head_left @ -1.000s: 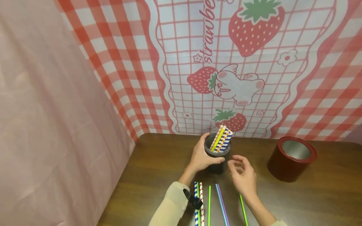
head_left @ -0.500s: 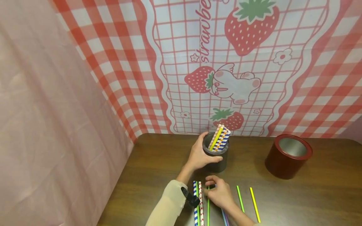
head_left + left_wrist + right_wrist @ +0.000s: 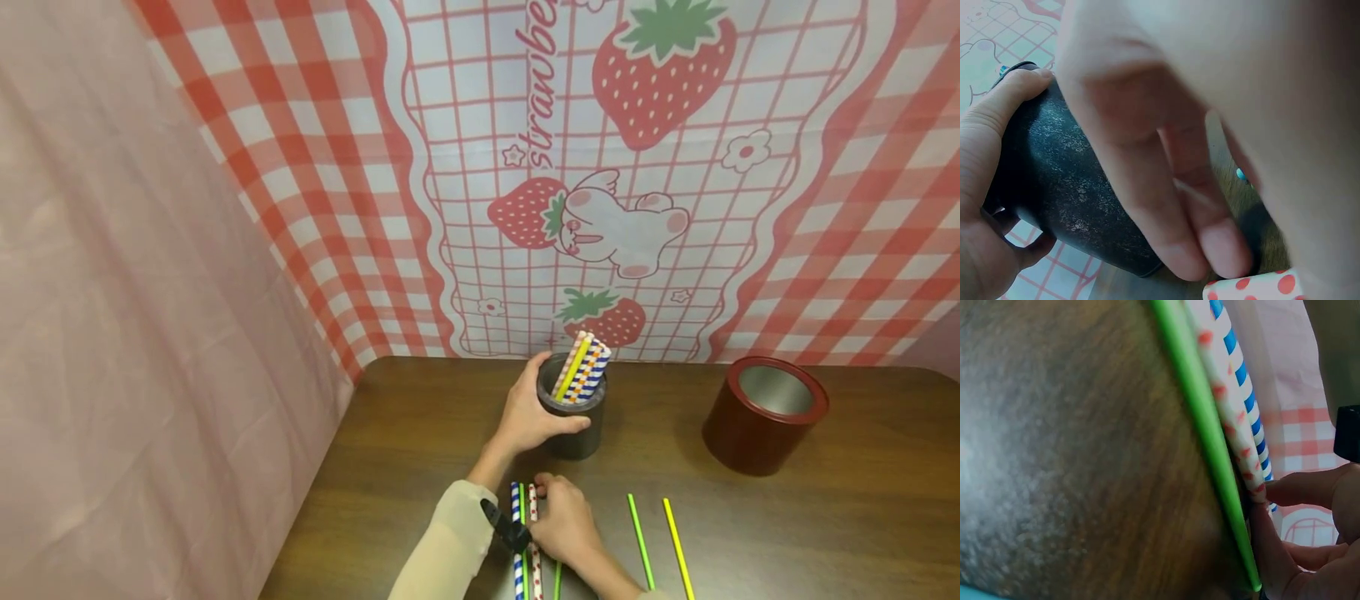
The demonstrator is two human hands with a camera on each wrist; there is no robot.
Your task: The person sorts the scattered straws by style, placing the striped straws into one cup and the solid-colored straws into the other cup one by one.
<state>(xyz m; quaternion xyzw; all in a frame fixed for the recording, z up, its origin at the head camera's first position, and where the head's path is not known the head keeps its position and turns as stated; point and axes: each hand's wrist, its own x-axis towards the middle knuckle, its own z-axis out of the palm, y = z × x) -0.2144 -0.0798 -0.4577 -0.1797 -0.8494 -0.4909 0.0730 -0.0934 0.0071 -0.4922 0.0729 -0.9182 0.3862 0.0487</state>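
My left hand (image 3: 525,412) grips a dark cup (image 3: 581,437) around its side; the cup leans slightly and holds several patterned paper straws (image 3: 588,371) and a yellow one. Below it, my right hand (image 3: 566,521) pinches the upper end of a red-dotted paper straw (image 3: 1229,412) between thumb and a finger. Against that straw lies a green straw (image 3: 1204,419), and on its other side a blue-striped straw (image 3: 1244,381). In the left wrist view the right hand's fingers (image 3: 1154,206) cover part of the cup (image 3: 1072,181).
A dark red canister (image 3: 750,442), open at the top, stands at the right. A green straw (image 3: 641,542) and a yellow straw (image 3: 678,550) lie apart on the brown table (image 3: 810,533). Behind the table hangs a strawberry-print cloth (image 3: 637,208); pink fabric (image 3: 150,333) hangs at the left.
My right hand has moved from beside the cup down and left to the red-dotted straw, nudging the green straw's place slightly. The left hand stays on the cup.
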